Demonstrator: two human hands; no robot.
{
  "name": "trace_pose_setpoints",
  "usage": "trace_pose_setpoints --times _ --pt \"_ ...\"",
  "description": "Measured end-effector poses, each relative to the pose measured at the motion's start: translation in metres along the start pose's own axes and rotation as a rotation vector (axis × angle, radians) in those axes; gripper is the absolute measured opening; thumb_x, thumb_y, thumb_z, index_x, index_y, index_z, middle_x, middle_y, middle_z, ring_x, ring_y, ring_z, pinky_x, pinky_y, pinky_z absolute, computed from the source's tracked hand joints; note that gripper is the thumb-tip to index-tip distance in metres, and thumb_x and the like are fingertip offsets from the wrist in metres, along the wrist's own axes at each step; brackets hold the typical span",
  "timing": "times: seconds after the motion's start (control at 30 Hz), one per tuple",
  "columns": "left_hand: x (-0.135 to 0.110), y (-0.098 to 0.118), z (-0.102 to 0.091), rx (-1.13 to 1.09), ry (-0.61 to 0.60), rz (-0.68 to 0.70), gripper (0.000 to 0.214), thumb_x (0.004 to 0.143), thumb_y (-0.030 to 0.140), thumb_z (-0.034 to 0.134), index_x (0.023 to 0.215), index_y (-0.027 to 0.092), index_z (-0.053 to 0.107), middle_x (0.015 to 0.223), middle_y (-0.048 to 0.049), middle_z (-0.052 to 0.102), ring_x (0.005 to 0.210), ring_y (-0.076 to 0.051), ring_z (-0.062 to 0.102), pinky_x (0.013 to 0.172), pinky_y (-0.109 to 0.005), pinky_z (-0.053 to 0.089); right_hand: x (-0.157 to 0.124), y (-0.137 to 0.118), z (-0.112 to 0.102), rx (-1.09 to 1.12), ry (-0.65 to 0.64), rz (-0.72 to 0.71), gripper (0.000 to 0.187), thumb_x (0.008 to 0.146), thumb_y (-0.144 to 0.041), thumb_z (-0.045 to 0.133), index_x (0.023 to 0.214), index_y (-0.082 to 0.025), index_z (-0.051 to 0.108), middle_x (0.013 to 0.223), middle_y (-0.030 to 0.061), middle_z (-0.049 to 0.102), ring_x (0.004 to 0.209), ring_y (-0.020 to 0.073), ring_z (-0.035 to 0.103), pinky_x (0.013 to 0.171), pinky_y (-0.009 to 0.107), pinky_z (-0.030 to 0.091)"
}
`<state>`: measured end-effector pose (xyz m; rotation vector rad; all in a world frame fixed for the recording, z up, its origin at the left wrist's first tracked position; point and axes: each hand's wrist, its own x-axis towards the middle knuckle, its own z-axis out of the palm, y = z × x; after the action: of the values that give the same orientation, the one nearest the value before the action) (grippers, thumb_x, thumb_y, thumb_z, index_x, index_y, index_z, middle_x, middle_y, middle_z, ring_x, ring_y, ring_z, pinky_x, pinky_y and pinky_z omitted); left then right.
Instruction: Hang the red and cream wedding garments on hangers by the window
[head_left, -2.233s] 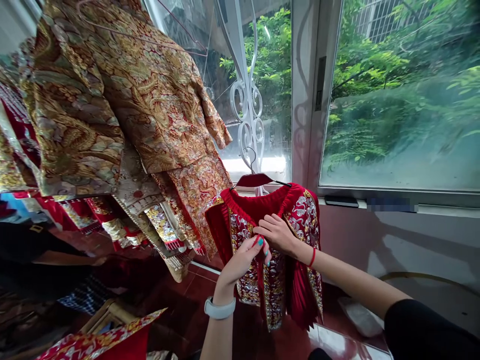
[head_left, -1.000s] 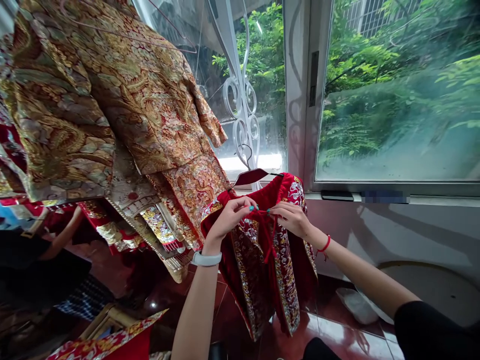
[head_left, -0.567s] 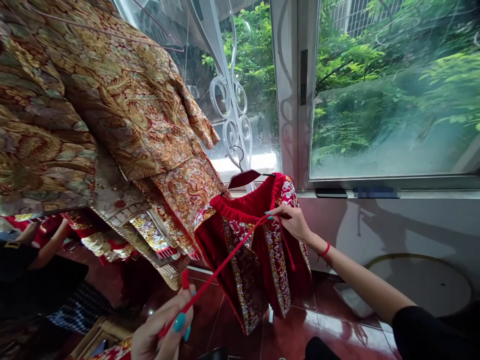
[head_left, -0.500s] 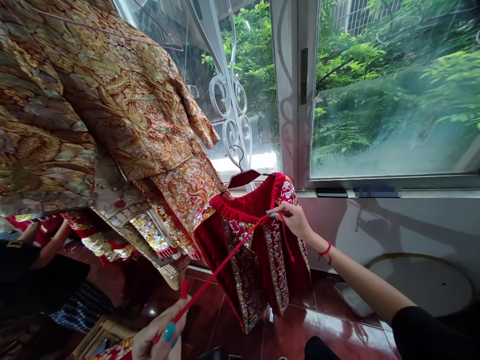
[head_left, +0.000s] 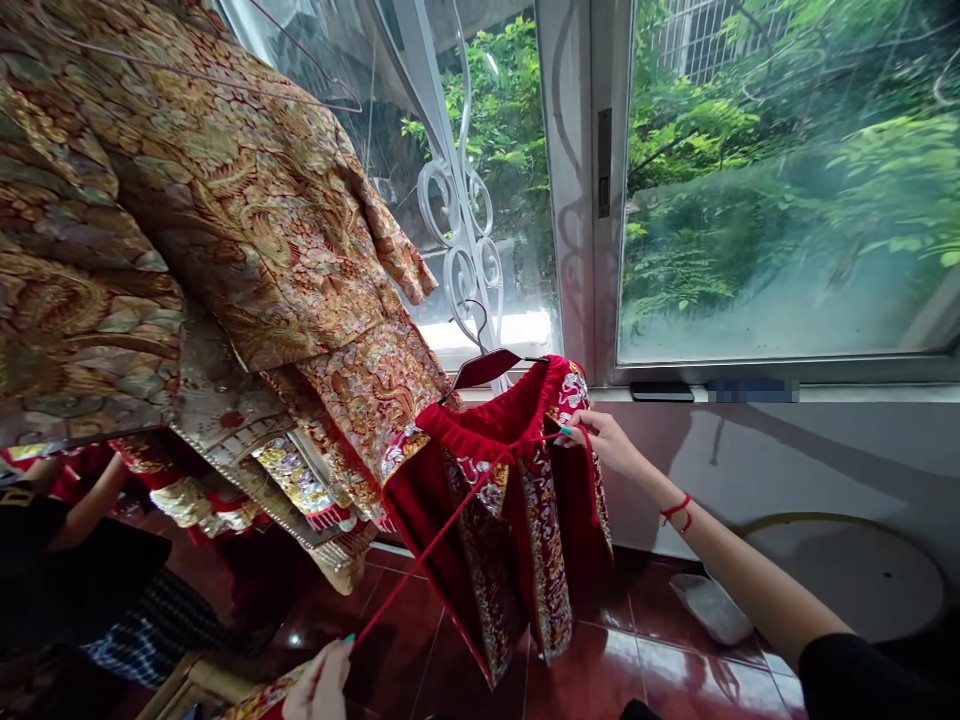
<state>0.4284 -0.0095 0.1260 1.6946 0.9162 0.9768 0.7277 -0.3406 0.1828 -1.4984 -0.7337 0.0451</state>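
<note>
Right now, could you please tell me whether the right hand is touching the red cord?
Touching: in the head view, the right hand pinches the red cord at its fingertips.

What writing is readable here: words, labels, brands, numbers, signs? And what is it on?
No text is readable.
Blurred dark-blue flat object on the white windowsill: any lettering is illegible.
Flat black rectangular object beside it: no marking discernible.
Red embroidered fabric garment: decorative patterns, no letters discernible.

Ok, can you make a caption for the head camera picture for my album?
Left hand and right hand hold a taut red cord across an embroidered red garment on a hanger.
</note>
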Motion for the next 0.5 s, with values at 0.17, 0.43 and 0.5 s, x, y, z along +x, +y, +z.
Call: trace_pose_setpoints --times 0.17,0.43,0.5 --pt "-0.033 0.039 0.069 0.571 0.025 0.116 0.023 0.073 0.036 0.056 0.092 0.023 0.061 0.103 -0.0118 0.062 0.112 -0.041 0.052 0.092 -0.066 0.039 0.001 -0.004 -0.004 -0.1 -0.159 -0.088 0.036 0.087 -0.052 0.061 0.08 -0.017 0.062 0.086 0.0067 0.071 0.077 0.0171 0.063 0.071 0.03 0.05" --pt "-0.064 0.137 0.22 0.224 -0.387 0.542 0.025 0.088 0.032 0.053 0.11 0.02 0.053 0.101 -0.0096 0.06 0.104 -0.029 0.052 0.095 -0.05 0.041 0.009 0.01 -0.005 0.15 -0.189 -0.016 0.036 0.073 -0.05 0.077 0.076 -0.017 0.064 0.078 0.0067 0.074 0.073 0.0191 0.071 0.073 0.034 0.057" --pt "-0.059 0.139 0.239 0.341 -0.354 0.497 0.016 0.088 0.032 0.052 0.098 0.02 0.056 0.092 -0.0092 0.062 0.098 -0.03 0.053 0.092 -0.052 0.041 0.007 0.016 -0.007 0.199 -0.271 0.034 0.034 0.068 -0.046 0.081 0.074 -0.016 0.065 0.081 0.0075 0.075 0.078 0.02 0.072 0.075 0.035 0.058"
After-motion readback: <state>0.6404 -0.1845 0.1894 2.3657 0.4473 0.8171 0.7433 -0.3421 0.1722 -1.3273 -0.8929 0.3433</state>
